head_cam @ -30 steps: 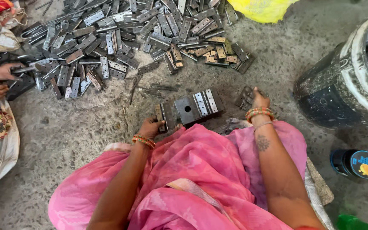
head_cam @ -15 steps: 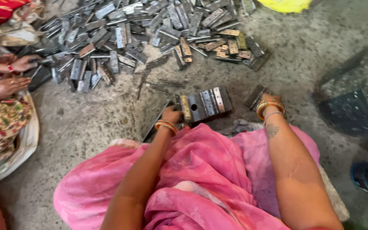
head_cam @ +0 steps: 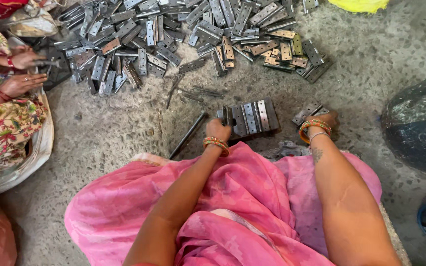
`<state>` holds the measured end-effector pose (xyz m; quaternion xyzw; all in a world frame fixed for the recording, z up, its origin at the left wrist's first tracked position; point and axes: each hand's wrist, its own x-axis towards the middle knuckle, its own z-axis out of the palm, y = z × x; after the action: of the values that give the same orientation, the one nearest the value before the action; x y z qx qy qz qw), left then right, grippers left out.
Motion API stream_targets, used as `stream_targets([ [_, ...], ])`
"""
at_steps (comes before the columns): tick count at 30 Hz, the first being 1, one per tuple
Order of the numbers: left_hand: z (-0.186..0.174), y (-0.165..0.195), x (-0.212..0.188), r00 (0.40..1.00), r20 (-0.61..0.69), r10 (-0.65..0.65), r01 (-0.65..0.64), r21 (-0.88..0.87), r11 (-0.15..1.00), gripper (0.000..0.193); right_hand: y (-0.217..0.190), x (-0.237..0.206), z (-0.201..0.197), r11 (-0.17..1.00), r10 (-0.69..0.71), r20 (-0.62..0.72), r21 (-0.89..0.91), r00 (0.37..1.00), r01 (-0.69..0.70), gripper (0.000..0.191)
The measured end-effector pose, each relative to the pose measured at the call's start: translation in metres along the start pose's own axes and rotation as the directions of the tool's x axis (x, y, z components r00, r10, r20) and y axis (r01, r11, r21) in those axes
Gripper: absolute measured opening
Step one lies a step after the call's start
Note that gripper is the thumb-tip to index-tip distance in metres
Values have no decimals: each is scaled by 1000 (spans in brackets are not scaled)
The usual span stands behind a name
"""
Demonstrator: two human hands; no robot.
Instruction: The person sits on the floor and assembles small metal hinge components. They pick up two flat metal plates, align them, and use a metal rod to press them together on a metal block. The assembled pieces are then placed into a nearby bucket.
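My left hand [head_cam: 219, 130] rests at the near left edge of a row of grey metal hinges [head_cam: 252, 117] standing side by side on the concrete floor; its fingers touch the row. My right hand [head_cam: 325, 120] lies on a smaller bunch of hinges [head_cam: 307, 112] just right of that row, fingers hidden under the wrist. Both wrists wear orange bangles. A thin dark metal rod [head_cam: 188, 134] lies on the floor left of my left hand. My lap is covered by pink cloth [head_cam: 252, 197].
A wide heap of loose grey and brownish hinges [head_cam: 183, 34] covers the floor ahead. At the left another person's hands [head_cam: 20, 74] work on a hinge. A dark drum [head_cam: 420, 128] stands at the right, yellow cloth [head_cam: 361, 5] at the top.
The view has shifted and tilted. My left hand has stayed at the near end of the hinge row; my right hand remains on the small bunch to the right.
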<state>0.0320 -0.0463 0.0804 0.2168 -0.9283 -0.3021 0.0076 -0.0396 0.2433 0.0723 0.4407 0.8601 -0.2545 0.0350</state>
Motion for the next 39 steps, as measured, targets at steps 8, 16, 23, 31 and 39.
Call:
stream_targets([
  [8,15,38,-24,981,177,82,-91,45,995,48,-3,-2,-2,965,-53,126,262,991,18,59],
  [16,16,22,-31,962,117,248,-239,-85,967,33,-22,-16,-6,718,-317,320,696,893,5,43],
  [23,16,0,-12,973,104,206,-168,-291,942,41,-41,-78,30,621,-671,388,760,631,193,49],
  [31,16,4,-14,966,118,232,-197,-249,948,35,-40,-84,24,660,-700,234,572,674,487,29],
  [39,27,7,-17,986,103,134,-116,-165,979,42,-36,-58,30,833,-520,191,327,832,446,43],
])
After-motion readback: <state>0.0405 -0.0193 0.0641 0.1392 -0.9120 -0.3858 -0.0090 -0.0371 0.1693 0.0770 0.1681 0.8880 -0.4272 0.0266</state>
